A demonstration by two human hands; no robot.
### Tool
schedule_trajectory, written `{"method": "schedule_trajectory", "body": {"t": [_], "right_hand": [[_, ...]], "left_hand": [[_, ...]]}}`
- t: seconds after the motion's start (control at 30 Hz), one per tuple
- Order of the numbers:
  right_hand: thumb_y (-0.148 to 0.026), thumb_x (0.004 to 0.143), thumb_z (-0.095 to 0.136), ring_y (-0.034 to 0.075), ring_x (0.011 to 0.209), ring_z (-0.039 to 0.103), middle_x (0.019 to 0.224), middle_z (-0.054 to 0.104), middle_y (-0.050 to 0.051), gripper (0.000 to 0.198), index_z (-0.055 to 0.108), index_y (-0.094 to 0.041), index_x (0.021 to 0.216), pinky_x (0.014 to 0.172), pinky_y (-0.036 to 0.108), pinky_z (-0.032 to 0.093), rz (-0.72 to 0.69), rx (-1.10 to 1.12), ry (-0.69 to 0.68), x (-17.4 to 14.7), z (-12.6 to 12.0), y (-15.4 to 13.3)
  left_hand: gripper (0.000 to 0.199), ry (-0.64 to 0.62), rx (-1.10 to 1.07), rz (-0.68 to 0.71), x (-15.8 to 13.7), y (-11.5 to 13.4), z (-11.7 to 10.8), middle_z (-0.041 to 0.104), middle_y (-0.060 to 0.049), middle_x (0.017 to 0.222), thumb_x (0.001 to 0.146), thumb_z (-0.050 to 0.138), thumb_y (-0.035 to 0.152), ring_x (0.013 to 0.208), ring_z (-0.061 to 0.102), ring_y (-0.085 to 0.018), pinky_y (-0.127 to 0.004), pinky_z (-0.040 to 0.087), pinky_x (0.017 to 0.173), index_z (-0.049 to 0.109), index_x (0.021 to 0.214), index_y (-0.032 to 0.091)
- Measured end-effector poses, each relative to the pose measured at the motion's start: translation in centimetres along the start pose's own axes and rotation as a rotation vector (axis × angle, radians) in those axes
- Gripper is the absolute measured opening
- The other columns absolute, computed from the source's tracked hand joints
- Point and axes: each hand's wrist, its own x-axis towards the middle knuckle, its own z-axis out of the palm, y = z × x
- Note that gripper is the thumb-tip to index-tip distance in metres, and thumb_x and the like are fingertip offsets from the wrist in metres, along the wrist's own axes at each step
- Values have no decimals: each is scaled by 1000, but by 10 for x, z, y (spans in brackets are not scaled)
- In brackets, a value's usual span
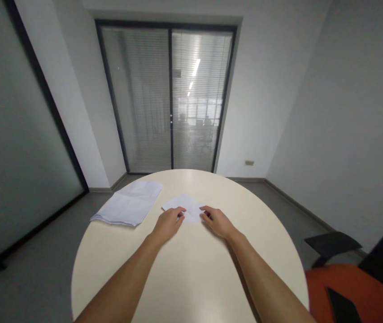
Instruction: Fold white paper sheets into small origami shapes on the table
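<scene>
A small folded sheet of white paper (pixel 187 205) lies near the middle of the round table, with a pointed corner at its far side. My left hand (pixel 169 222) is at its left part, fingers curled and thumb close to the index finger on the paper. On the opposite edge, my right hand (pixel 219 221) has its fingers and thumb bent around the paper's right side. Both hands rest low over the tabletop. The parts of the paper under the fingers are hidden.
A stack of white paper sheets (pixel 129 202) lies at the left edge of the cream round table (pixel 191 278). An orange chair (pixel 356 291) with black armrests stands at the right. Beyond the table is a glass door with blinds (pixel 151 98).
</scene>
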Motion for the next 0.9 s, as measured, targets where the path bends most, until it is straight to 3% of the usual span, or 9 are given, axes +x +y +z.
{"method": "schedule_trajectory", "body": {"t": [0.2,0.4,0.57,0.67,0.73,0.83,0.9], "right_hand": [[-33,94,50,19,78,65,87,73,5,35,65,-20,122,72,29,45,20,-47,34,2,6,5],[-25,93,51,21,92,65,103,73,8,34,66,-19,123,82,31,48,60,-190,69,4,8,2],[-16,90,50,25,114,59,121,69,11,35,69,-16,119,103,36,43,-88,-248,111,7,9,-7],[-28,97,46,24,125,55,133,64,12,39,63,-16,130,111,38,39,-175,-161,43,4,15,-16],[-38,100,42,25,134,49,144,56,12,47,55,-17,140,115,40,35,-223,-128,-83,1,20,-21],[-49,102,33,31,146,33,157,39,14,60,43,-16,150,119,51,25,-113,-198,-232,-4,24,-22],[-53,102,29,34,150,22,161,28,15,66,36,-13,153,120,57,18,16,-259,-253,-6,22,-17]], "left_hand": [[30,7,-14,85,0,-8,10,70,-5,114,91,55,18,106,62,-21,-32,48,94,66,119,22],[27,-23,19,181,0,-9,11,64,-6,128,95,51,19,115,59,-23,-38,47,102,73,109,22],[30,-28,31,262,0,-8,14,68,-6,125,96,50,21,116,57,-24,-40,46,105,72,117,21],[31,-24,36,296,1,-9,15,68,-6,127,95,50,19,120,56,-24,-40,45,106,70,119,21],[33,-27,40,315,2,-9,16,67,-6,129,96,49,18,121,56,-23,-40,45,107,70,120,21],[35,-34,51,316,2,-10,16,66,-7,131,96,46,18,122,57,-23,-41,44,108,68,123,20],[35,-38,60,306,1,-10,16,66,-7,132,96,47,19,122,57,-23,-41,44,108,68,124,19]]}}
